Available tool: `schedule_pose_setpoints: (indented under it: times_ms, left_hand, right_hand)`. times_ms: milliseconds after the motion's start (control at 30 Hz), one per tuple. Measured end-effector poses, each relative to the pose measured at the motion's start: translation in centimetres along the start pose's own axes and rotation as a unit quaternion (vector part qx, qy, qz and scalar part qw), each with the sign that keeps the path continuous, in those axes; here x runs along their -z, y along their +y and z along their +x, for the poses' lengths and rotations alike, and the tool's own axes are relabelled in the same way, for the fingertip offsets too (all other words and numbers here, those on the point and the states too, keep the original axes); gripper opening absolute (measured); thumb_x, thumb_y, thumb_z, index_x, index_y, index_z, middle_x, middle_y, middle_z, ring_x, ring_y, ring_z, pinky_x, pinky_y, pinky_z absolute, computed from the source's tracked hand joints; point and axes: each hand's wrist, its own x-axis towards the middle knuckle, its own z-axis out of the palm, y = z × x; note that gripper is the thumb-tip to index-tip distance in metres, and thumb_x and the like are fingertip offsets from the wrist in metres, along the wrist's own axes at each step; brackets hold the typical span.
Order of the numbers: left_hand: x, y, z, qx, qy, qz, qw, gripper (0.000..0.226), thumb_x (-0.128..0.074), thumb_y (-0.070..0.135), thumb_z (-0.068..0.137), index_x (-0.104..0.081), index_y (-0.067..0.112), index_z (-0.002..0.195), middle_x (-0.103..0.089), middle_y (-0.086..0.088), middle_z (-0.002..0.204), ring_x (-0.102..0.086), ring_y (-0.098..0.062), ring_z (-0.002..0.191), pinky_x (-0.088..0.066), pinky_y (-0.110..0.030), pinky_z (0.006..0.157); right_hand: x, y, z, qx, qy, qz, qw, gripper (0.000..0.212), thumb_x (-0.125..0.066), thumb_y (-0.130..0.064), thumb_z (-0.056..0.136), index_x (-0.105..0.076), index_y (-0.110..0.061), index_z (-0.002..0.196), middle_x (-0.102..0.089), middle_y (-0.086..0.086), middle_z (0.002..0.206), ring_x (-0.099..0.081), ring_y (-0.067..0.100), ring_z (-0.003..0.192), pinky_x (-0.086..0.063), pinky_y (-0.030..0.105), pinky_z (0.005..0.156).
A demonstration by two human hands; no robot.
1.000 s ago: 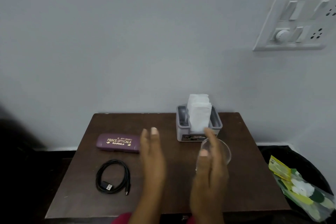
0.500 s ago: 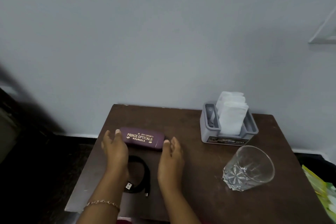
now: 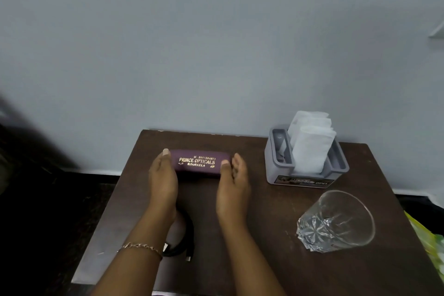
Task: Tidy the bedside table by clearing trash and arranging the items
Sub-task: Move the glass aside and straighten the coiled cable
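Note:
A purple glasses case [image 3: 197, 163] with gold lettering lies near the back of the dark wooden bedside table [image 3: 264, 211]. My left hand [image 3: 163, 180] lies with straight fingers against the case's left end. My right hand [image 3: 231, 182] touches the right end with its thumb, fingers loosely bent beside it. A coiled black USB cable [image 3: 185, 235] lies under my left wrist, partly hidden. A clear cut-glass tumbler [image 3: 336, 221] stands at the right. Behind it stands a grey tissue holder [image 3: 305, 166] with white tissues.
The table stands against a pale wall. A green and yellow wrapper [image 3: 430, 240] shows past the table's right edge, over something dark. The floor to the left is dark. A switch plate corner [image 3: 438, 31] is at the upper right.
My right hand has left the tumbler and both hands have moved left and forward to the two ends of the glasses case. The view has swung left.

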Motion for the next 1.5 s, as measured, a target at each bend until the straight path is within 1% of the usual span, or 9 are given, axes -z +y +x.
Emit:
schedule_pose_setpoints:
  times_ms: [300,467,633,800,867,1000,1167,1400,1500]
  left_hand:
    - [-1.8,-0.3,0.4,-0.011,-0.010,-0.005,1.000,0.045,-0.036,0.043,0.096,-0.062,0.012,0.114,-0.064,-0.010,0.117,-0.058,-0.024,0.111,-0.044,-0.045,0.103]
    - [-0.8,0.1,0.1,-0.065,0.000,0.029,0.997,0.047,-0.040,0.038,0.096,-0.040,0.019,0.139,-0.039,-0.002,0.148,-0.037,-0.018,0.135,-0.029,-0.041,0.114]
    - [3.6,-0.3,0.4,-0.094,0.014,0.158,0.983,0.049,-0.056,0.031,0.089,-0.042,0.026,0.135,-0.045,-0.007,0.140,-0.046,-0.028,0.126,-0.039,-0.050,0.106]
    - [7.3,-1.0,-2.0,-0.068,0.034,0.346,0.935,0.044,-0.054,0.025,0.090,-0.044,0.029,0.132,-0.038,-0.016,0.138,-0.048,-0.039,0.119,-0.041,-0.048,0.101]
    - [8.7,-1.9,-2.9,-0.038,0.021,0.381,0.924,0.036,-0.054,0.030,0.090,-0.050,0.028,0.125,-0.041,-0.017,0.132,-0.053,-0.040,0.109,-0.046,-0.048,0.096]
    - [10.2,-3.0,-4.2,0.049,-0.045,0.264,0.962,0.011,-0.055,0.015,0.091,-0.059,0.012,0.101,-0.056,-0.015,0.100,-0.056,-0.028,0.078,-0.055,-0.041,0.067]
    - [9.8,-3.5,-4.4,0.073,-0.071,0.170,0.980,0.017,-0.052,-0.005,0.089,-0.058,0.002,0.103,-0.055,-0.011,0.082,-0.056,-0.030,0.085,-0.049,-0.031,0.051]
    - [6.4,-3.6,-3.5,0.032,-0.106,0.180,0.977,0.030,-0.051,-0.008,0.088,-0.060,0.000,0.116,-0.062,-0.012,0.098,-0.058,-0.025,0.088,-0.053,-0.022,0.048]
    - [4.8,-3.2,-3.4,0.016,-0.105,0.180,0.978,0.027,-0.053,-0.008,0.087,-0.063,0.001,0.111,-0.063,-0.013,0.098,-0.059,-0.025,0.085,-0.053,-0.017,0.045]
  right_hand:
    - [0.4,0.6,1.8,0.015,0.003,-0.025,1.000,0.046,-0.046,-0.020,0.094,-0.038,-0.014,0.139,-0.048,0.003,0.141,-0.043,0.017,0.130,-0.033,0.034,0.110]
    - [0.8,0.9,1.3,0.023,-0.008,-0.032,0.999,0.050,-0.047,-0.020,0.093,-0.034,-0.015,0.142,-0.041,0.002,0.146,-0.038,0.016,0.134,-0.030,0.034,0.113]
    - [1.2,1.0,-1.6,0.054,0.034,-0.088,0.994,0.035,-0.061,-0.014,0.085,-0.055,-0.011,0.119,-0.059,0.004,0.110,-0.058,0.021,0.100,-0.046,0.038,0.094]
    - [1.2,1.8,-5.1,0.009,-0.143,-0.219,0.965,0.020,-0.067,-0.021,0.081,-0.070,-0.011,0.098,-0.070,0.008,0.098,-0.065,0.019,0.086,-0.047,0.022,0.077]
    - [1.2,2.2,-6.4,0.017,-0.166,-0.273,0.947,0.020,-0.068,-0.023,0.080,-0.069,-0.012,0.097,-0.068,0.007,0.098,-0.063,0.020,0.087,-0.049,0.025,0.079]
    - [1.3,2.5,-8.1,0.035,-0.164,-0.322,0.932,0.028,-0.065,-0.022,0.083,-0.062,-0.015,0.110,-0.059,0.005,0.110,-0.058,0.020,0.102,-0.047,0.030,0.091]
    - [1.4,2.8,-8.4,0.029,-0.149,-0.301,0.942,0.031,-0.061,-0.014,0.086,-0.061,-0.014,0.117,-0.058,0.004,0.116,-0.058,0.017,0.105,-0.045,0.024,0.092]
    - [2.0,3.3,-7.3,-0.028,-0.041,-0.187,0.981,0.037,-0.058,0.005,0.080,-0.064,-0.008,0.114,-0.062,0.010,0.103,-0.063,0.022,0.088,-0.052,0.037,0.087]
    - [2.1,3.1,-6.9,-0.047,-0.004,-0.145,0.988,0.039,-0.055,0.009,0.080,-0.061,-0.007,0.115,-0.057,0.006,0.103,-0.059,0.017,0.086,-0.051,0.032,0.088]
